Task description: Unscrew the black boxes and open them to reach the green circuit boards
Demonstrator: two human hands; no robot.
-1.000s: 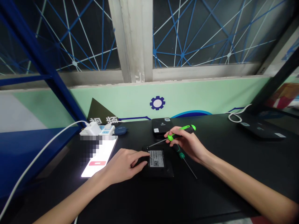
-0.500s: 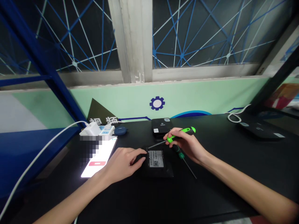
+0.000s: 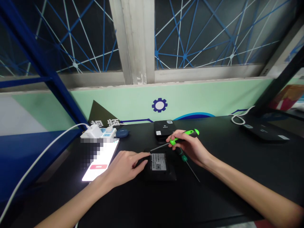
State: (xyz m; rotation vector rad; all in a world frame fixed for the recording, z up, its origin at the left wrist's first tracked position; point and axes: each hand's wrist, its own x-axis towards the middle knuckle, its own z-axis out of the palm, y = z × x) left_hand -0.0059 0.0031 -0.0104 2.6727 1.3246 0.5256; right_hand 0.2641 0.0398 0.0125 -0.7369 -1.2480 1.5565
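A small black box with a white label (image 3: 159,167) lies on the black table (image 3: 213,171). My left hand (image 3: 124,167) rests on the box's left edge, fingers stretched flat, forefinger by the near-left corner of the label. My right hand (image 3: 190,147) is closed on a green-handled screwdriver (image 3: 182,135); its thin shaft slants down to the box's far-left corner, close to my left forefinger. A second green screwdriver (image 3: 187,163) lies on the table just under my right hand.
A lit phone (image 3: 101,160) lies left of the box. Behind it stand a white power strip with a charger (image 3: 98,133) and a dark blue case (image 3: 123,133). Another black box (image 3: 164,127) sits at the back, a flat black device (image 3: 263,131) at far right.
The screwdriver tip has settled on the box's far-left corner and my left forefinger has edged toward it. Otherwise the hands have barely moved.
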